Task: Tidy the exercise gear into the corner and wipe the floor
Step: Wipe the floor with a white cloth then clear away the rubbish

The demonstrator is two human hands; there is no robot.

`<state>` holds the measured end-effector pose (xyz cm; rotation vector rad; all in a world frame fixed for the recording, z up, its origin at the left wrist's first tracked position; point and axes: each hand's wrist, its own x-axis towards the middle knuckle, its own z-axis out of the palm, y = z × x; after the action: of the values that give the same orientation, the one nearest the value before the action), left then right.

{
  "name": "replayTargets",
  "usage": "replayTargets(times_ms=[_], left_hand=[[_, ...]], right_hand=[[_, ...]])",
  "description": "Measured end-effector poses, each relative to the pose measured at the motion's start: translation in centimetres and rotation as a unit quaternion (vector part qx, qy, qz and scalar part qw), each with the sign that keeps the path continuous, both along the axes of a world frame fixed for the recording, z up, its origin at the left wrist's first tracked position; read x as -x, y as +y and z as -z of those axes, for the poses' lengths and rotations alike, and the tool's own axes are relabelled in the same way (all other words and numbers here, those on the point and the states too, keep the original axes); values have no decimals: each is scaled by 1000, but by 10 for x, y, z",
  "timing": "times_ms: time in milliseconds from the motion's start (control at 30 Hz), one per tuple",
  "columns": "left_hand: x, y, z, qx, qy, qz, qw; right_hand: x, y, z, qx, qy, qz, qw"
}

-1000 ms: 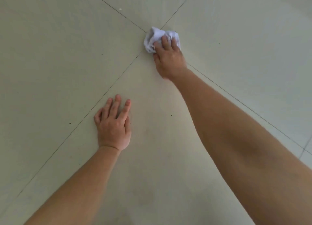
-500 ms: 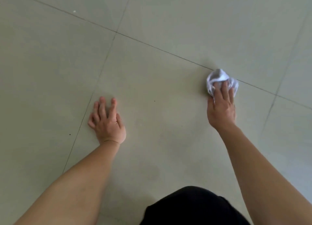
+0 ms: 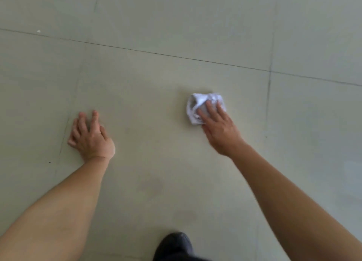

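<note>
**Desk:** What do you have on the feed?

**Operator:** Wiping under way on a pale tiled floor (image 3: 156, 80). I see the right hand (image 3: 219, 131) pressing a crumpled white cloth (image 3: 197, 106), which sits under its fingertips and bulges out ahead of them. The fingers lie nearly straight across the wad; the thumb is hidden from me. The left hand (image 3: 90, 137) is spread flat on the tile and holds nothing, which I read as propping the body.

**Desk:** How far along is the job?

**Operator:** I judge it partway through the wipe. No exercise gear shows anywhere, so I cannot say whether that half is finished. A faint dull patch (image 3: 150, 186) remains between the two forearms, a dark speck (image 3: 49, 162) lies just behind the left hand, and a white fleck (image 3: 38, 31) sits far ahead of it, beyond the seam (image 3: 176, 56). All three look unwiped.

**Desk:** Any change from half a second back?

**Operator:** Yes. The cloth then sat on the seam ahead of the right hand; now it is on the near side of that line, and hand and cloth have drawn closer to the left hand. The left hand has stayed planted. The dark clothing (image 3: 174, 245) below both arms fills less of my view.
</note>
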<state>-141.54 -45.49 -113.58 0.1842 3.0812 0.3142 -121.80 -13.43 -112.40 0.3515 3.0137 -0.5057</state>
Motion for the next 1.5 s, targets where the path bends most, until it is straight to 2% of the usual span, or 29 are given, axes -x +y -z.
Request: replayTargets(times_ms=[133, 167, 233, 300, 333, 400, 433, 533, 633, 667, 733, 833, 900, 967, 1067, 1133, 1200, 1233, 1300, 1400, 1467, 1500], left_hand=[[0, 5, -6, 71, 12, 36, 997], [0, 8, -8, 93, 0, 34, 995], [-8, 18, -15, 112, -28, 30, 993], [-31, 32, -25, 103, -37, 43, 993], [-48, 39, -31, 90, -34, 50, 994], [-91, 47, -38, 59, -25, 74, 995], [-113, 49, -41, 46, -19, 90, 995], [-166, 48, -43, 49, -11, 127, 991], [-202, 41, -49, 79, -28, 149, 985], [-211, 40, -51, 87, -40, 156, 983], [-225, 41, -55, 93, -73, 180, 977], [-239, 47, -57, 108, -116, 214, 964], [-247, 54, -59, 133, -149, 216, 956], [-252, 63, -64, 162, -187, 205, 947], [-247, 75, -75, 225, -269, 194, 916], [-243, 79, -82, 237, -317, 191, 898], [-248, 79, -84, 233, -326, 209, 892], [-254, 80, -84, 217, -320, 223, 895], [-270, 86, -83, 168, -311, 262, 898], [-294, 94, -85, 134, -323, 328, 878], [-302, 93, -90, 148, -348, 343, 860], [-302, 91, -94, 164, -365, 347, 848]], right_hand=[[-114, 81, -1, -97, -36, 49, 993], [-135, 89, -5, -73, -59, 114, 989], [-155, 81, -16, -37, -119, 277, 953], [-144, 52, -13, -35, -116, 336, 934], [-133, 32, -11, -36, -97, 304, 947], [-114, -17, 2, -60, -16, 162, 985], [-106, -44, 7, -61, 16, 103, 993], [-104, -110, -7, 13, 1, 4, 1000], [-134, -90, -4, 0, 0, -49, 999], [-146, -69, -1, -19, -1, -30, 999], [-171, -16, 3, -51, -1, 103, 993], [-210, 35, -12, -1, -90, 324, 942], [-221, 30, -14, 16, -117, 382, 916], [-220, -8, -12, 15, -70, 355, 932], [-211, -93, -7, 30, -9, 191, 981], [-212, -127, -15, 65, -39, 53, 996], [-218, -113, -11, 56, -29, -12, 998], [-223, -94, -8, 49, -23, 13, 998], [-237, -42, 2, 22, -24, 158, 987], [-256, 20, -8, 7, -113, 362, 925], [-249, 21, -19, 24, -133, 420, 898], [-241, 11, -23, 32, -127, 421, 897]])
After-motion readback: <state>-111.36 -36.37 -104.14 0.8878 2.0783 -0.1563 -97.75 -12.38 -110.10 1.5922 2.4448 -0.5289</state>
